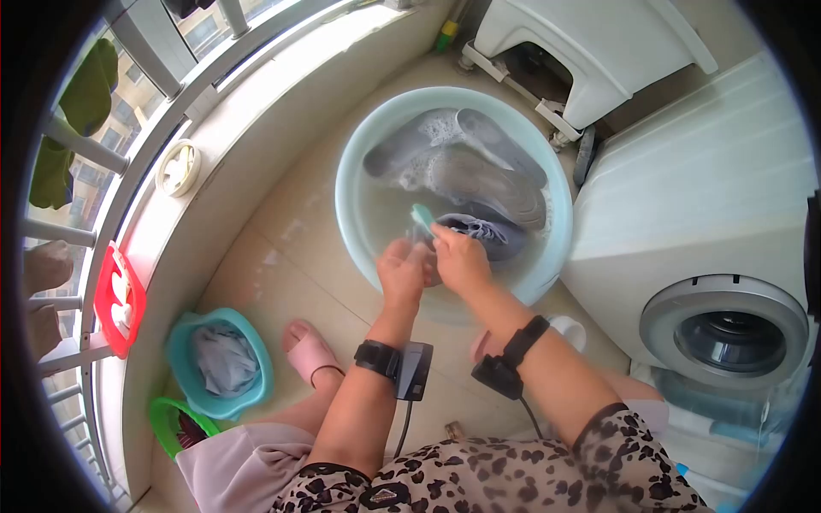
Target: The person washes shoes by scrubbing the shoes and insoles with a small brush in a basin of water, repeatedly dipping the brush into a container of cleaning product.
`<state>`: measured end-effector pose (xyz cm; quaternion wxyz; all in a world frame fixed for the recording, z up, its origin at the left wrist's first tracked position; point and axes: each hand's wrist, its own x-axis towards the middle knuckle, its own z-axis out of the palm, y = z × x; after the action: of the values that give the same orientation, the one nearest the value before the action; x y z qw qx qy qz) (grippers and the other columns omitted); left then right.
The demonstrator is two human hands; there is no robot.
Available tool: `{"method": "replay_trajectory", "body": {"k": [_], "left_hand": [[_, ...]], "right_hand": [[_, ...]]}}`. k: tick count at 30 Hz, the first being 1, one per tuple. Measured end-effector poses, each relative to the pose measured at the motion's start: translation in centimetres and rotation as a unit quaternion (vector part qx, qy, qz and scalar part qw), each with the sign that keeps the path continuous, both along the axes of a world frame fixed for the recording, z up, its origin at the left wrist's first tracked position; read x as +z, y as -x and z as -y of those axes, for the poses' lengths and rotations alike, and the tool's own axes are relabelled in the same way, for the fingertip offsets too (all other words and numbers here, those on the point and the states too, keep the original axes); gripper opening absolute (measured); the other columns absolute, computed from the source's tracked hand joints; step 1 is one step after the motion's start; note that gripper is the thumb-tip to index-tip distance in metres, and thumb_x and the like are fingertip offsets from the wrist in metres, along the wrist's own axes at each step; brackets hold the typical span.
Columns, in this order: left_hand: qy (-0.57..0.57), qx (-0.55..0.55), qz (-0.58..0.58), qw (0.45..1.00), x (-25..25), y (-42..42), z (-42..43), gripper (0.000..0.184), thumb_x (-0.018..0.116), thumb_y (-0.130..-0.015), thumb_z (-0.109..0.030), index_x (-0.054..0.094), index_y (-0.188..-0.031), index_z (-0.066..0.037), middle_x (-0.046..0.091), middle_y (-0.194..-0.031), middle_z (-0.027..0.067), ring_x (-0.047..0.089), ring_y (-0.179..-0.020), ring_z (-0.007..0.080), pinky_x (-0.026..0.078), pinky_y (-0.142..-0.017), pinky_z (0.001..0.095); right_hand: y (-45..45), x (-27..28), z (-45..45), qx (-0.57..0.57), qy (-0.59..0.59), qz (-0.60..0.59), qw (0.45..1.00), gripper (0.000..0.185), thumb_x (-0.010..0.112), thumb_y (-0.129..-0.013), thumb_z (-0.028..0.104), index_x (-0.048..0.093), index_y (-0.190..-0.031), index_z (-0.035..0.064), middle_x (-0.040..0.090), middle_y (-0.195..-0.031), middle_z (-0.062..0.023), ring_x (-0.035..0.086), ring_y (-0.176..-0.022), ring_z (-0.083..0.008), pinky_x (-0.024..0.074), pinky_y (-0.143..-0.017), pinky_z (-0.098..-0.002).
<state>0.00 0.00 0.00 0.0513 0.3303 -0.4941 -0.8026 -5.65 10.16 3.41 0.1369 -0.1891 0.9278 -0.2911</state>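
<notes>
A large pale-blue basin (pixel 346 192) of cloudy, sudsy water stands on the floor in front of me. My right hand (pixel 462 259) is closed on a small teal brush (pixel 422 216), whose end sticks out past the fingers. Close beside it, my left hand (pixel 404 272) has its fingers curled and slightly blurred; what they grip is hidden. Just beyond my right hand lies a grey-blue lace-up shoe (pixel 500 238) in the water. Farther back, several grey shoes lie partly sunk, among them one with its sole up (pixel 487 184) and foam around them.
A teal tub (pixel 177 346) with light cloth stands at the lower left, beside a green basket (pixel 162 416). A front-loading washing machine (pixel 676 214) borders the right. A red tray (pixel 109 321) and small round dish (pixel 195 162) sit along the railing ledge.
</notes>
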Motion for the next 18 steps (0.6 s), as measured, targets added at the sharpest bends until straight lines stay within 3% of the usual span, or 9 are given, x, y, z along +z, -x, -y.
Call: {"method": "replay_trajectory", "body": {"k": [2,4,5,8,12,15,16,17,18], "left_hand": [[0.011,0.031,-0.035,0.999,0.8,0.4,0.0,0.005,0.057,-0.09,-0.008,0.06,-0.093,-0.005,0.057,-0.075,0.0031,0.059,-0.056,0.0135,0.049,-0.05,0.0246],[0.296,0.021,-0.113,0.948,1.0,0.2,0.9,0.005,0.056,-0.089,-0.004,0.059,-0.093,-0.002,0.057,-0.077,0.0041,0.059,-0.055,0.0135,0.049,-0.051,0.0249],[0.443,0.011,-0.154,0.883,0.9,0.4,1.9,0.005,0.055,-0.089,-0.002,0.058,-0.093,0.0,0.057,-0.078,0.0046,0.059,-0.055,0.0136,0.049,-0.051,0.025],[0.492,0.006,-0.205,0.846,4.3,0.9,3.2,0.01,0.056,-0.086,0.003,0.058,-0.096,0.001,0.057,-0.084,0.0068,0.061,-0.063,0.0138,0.05,-0.056,0.0245],[0.576,0.023,-0.248,0.779,7.6,1.0,3.4,0.014,0.058,-0.086,0.004,0.059,-0.099,0.0,0.059,-0.088,0.006,0.061,-0.074,0.0137,0.049,-0.067,0.0225],[0.269,0.079,-0.254,0.926,5.5,1.5,2.7,0.016,0.058,-0.086,0.005,0.059,-0.101,-0.001,0.06,-0.093,0.0058,0.06,-0.079,0.0145,0.049,-0.074,0.0242],[0.084,0.057,-0.224,0.969,5.5,0.8,2.5,0.016,0.057,-0.088,0.001,0.057,-0.104,-0.002,0.06,-0.1,0.007,0.06,-0.085,0.0158,0.049,-0.078,0.0278],[-0.008,0.072,-0.224,0.972,5.6,0.7,2.0,0.016,0.056,-0.089,-0.002,0.056,-0.105,-0.002,0.06,-0.101,0.0077,0.061,-0.087,0.0165,0.049,-0.078,0.029],[-0.099,0.087,-0.221,0.966,5.9,0.7,1.4,0.015,0.056,-0.09,-0.005,0.054,-0.106,-0.003,0.059,-0.103,0.0083,0.061,-0.088,0.0172,0.05,-0.079,0.0303]], "right_hand": [[0.8,-0.4,-1.5,-0.012,0.142,-0.062,0.988,0.035,0.055,-0.09,0.02,0.058,-0.121,0.0047,0.069,-0.094,-0.0146,0.066,-0.082,-0.0241,0.049,-0.073,-0.0373],[0.3,4.3,-4.9,-0.107,0.204,0.047,0.972,0.034,0.054,-0.091,0.018,0.058,-0.12,0.0021,0.066,-0.086,-0.0089,0.059,-0.074,-0.0163,0.047,-0.069,-0.0309],[0.3,5.2,-4.7,-0.128,0.234,0.073,0.961,0.034,0.054,-0.091,0.017,0.058,-0.121,0.0011,0.064,-0.083,-0.0068,0.056,-0.071,-0.0137,0.046,-0.067,-0.0286],[-0.1,7.0,-4.2,-0.136,0.271,0.11,0.946,0.034,0.053,-0.091,0.014,0.056,-0.122,-0.0013,0.059,-0.078,-0.0018,0.047,-0.067,-0.0086,0.0429,-0.064,-0.0235],[-0.8,9.4,-3.6,-0.155,0.295,0.17,0.927,0.035,0.053,-0.092,0.015,0.056,-0.123,-0.0007,0.06,-0.082,-0.0029,0.049,-0.069,-0.0091,0.0443,-0.067,-0.0244],[-1.9,9.6,-3.7,-0.126,0.283,0.111,0.944,0.034,0.053,-0.092,0.015,0.056,-0.123,-0.0001,0.066,-0.088,-0.008,0.057,-0.074,-0.0122,0.0463,-0.07,-0.0271],[-2.4,9.0,-3.5,-0.098,0.266,0.065,0.957,0.034,0.053,-0.092,0.015,0.056,-0.123,0.0002,0.067,-0.091,-0.0102,0.059,-0.076,-0.014,0.0471,-0.071,-0.0284],[-2.8,8.5,-3.4,-0.069,0.248,0.018,0.966,0.034,0.053,-0.092,0.015,0.056,-0.123,0.0004,0.068,-0.094,-0.0125,0.062,-0.079,-0.0159,0.0478,-0.072,-0.0298],[-3.3,8.1,-3.4,-0.067,0.229,0.019,0.971,0.032,0.054,-0.091,0.014,0.058,-0.121,0.0013,0.066,-0.103,-0.0191,0.066,-0.086,-0.0264,0.0494,-0.075,-0.0334]]}}
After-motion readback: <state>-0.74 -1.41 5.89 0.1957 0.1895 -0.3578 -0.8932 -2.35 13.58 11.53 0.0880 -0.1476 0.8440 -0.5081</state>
